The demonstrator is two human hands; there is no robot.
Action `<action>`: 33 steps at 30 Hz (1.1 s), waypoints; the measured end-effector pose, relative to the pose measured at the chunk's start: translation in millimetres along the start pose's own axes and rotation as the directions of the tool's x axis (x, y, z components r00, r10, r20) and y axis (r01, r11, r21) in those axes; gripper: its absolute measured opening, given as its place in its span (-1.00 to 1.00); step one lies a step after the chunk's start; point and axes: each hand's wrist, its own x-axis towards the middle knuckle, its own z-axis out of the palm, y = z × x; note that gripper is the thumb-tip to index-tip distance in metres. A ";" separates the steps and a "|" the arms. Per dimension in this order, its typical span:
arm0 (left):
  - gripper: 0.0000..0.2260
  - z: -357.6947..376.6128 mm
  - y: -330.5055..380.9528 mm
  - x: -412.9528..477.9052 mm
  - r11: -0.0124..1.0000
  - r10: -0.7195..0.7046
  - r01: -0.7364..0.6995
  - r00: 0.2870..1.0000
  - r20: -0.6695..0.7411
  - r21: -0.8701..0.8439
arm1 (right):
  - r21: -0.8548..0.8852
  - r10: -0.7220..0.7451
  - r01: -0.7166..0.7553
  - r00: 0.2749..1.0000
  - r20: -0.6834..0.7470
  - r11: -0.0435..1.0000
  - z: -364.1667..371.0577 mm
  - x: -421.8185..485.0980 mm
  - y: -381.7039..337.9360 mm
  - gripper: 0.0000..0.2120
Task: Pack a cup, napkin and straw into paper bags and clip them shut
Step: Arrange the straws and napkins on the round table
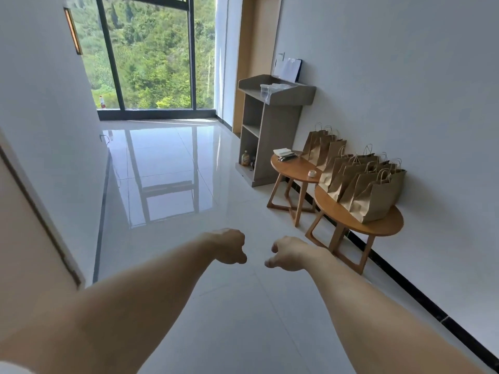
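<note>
Both my arms reach out over the white floor, well short of the tables. My left hand [229, 247] and my right hand [287, 253] hang side by side, fingers loosely curled downward, holding nothing. Several brown paper bags [370, 195] with twisted handles stand in a row on the near round wooden table [383, 228]. More paper bags [324, 149] stand at the back of the far round table [294, 168]. On that table lie a stack of napkins [283, 153] and a small white round object [312, 173]. Clear plastic cups [267, 90] sit on top of a grey stand [270, 147].
The tables and the grey stand line the right wall. A bottle [245, 158] sits on the stand's lowest shelf and a sheet holder [289, 70] leans behind its top. A large window [151, 55] closes the far end. A door edge [40, 211] is at my left.
</note>
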 end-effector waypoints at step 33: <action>-0.54 -273.3 -94.9 614.5 0.999 0.017 -0.016 1.000 -0.014 0.047 | -0.015 -0.054 0.054 0.998 -0.013 0.998 -326.1 592.3 105.2 -0.57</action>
